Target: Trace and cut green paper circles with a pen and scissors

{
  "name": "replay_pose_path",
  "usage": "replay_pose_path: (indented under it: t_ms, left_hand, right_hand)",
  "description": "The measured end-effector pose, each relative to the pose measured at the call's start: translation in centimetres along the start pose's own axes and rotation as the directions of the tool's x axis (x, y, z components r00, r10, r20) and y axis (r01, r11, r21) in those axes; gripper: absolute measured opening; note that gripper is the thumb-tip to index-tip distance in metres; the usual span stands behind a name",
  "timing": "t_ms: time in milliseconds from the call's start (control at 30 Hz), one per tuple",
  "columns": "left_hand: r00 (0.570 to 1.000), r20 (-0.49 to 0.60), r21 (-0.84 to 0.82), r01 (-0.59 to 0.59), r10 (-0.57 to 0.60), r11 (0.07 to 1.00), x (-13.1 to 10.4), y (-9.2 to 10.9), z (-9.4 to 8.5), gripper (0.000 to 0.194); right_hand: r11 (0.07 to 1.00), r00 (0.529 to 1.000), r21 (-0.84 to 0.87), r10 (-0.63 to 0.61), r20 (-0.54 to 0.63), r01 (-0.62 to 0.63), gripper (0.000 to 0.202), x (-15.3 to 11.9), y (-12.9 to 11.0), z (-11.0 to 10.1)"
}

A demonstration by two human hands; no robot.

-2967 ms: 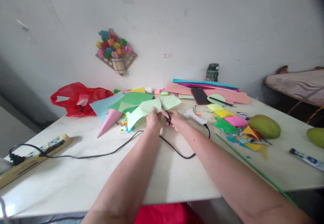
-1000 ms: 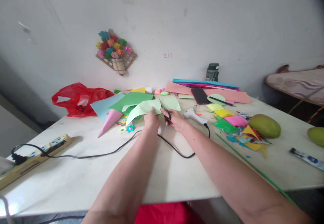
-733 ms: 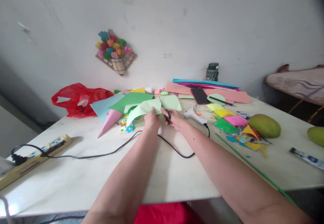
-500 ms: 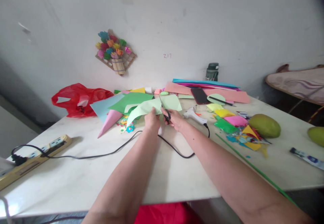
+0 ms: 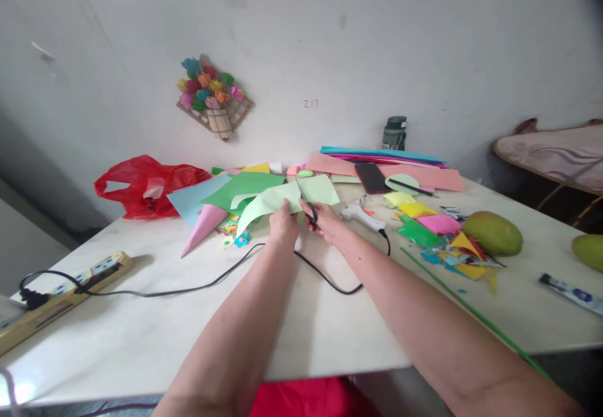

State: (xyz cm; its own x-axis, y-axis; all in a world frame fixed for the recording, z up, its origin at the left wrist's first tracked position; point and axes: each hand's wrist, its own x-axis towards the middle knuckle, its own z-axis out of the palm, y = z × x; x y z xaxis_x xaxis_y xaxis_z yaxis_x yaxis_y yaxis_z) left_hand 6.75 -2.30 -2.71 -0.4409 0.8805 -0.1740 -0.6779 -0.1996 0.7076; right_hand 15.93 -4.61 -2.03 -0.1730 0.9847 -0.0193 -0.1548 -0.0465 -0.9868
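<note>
Over the middle of the table, my left hand (image 5: 283, 221) pinches a sheet of pale green paper (image 5: 268, 202) by its near edge. My right hand (image 5: 325, 221) is closed round the dark handles of a pair of scissors (image 5: 311, 213). Their blades point away from me and lie in the paper, with part of the sheet on either side. Left of the paper are a dark green sheet (image 5: 235, 189), a light blue sheet (image 5: 191, 198) and a pink paper cone (image 5: 205, 228). A white glue gun (image 5: 362, 216) rests just right of my right hand.
A black cord (image 5: 188, 291) runs across the table from a power strip (image 5: 94, 279). At the back left lies a red plastic bag (image 5: 151, 181). To the right are a phone (image 5: 371, 178), clay packets (image 5: 419, 210), paper scraps (image 5: 456, 260), a green fruit (image 5: 492, 233) and a green stick (image 5: 471, 307).
Almost nothing differs. Both hands, the paper and the scissors keep their places, with only a very slight shift of the view.
</note>
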Motion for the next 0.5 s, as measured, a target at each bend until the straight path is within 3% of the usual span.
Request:
replay_pose_path:
  t_ms: [500]
  left_hand:
    - [1.0, 0.02, -0.082, -0.003, 0.005, 0.997, -0.27, 0.4, 0.08, 0.008]
  right_hand:
    - [1.0, 1.0, -0.016, 0.013, -0.005, -0.013, 0.037, 0.03, 0.04, -0.1]
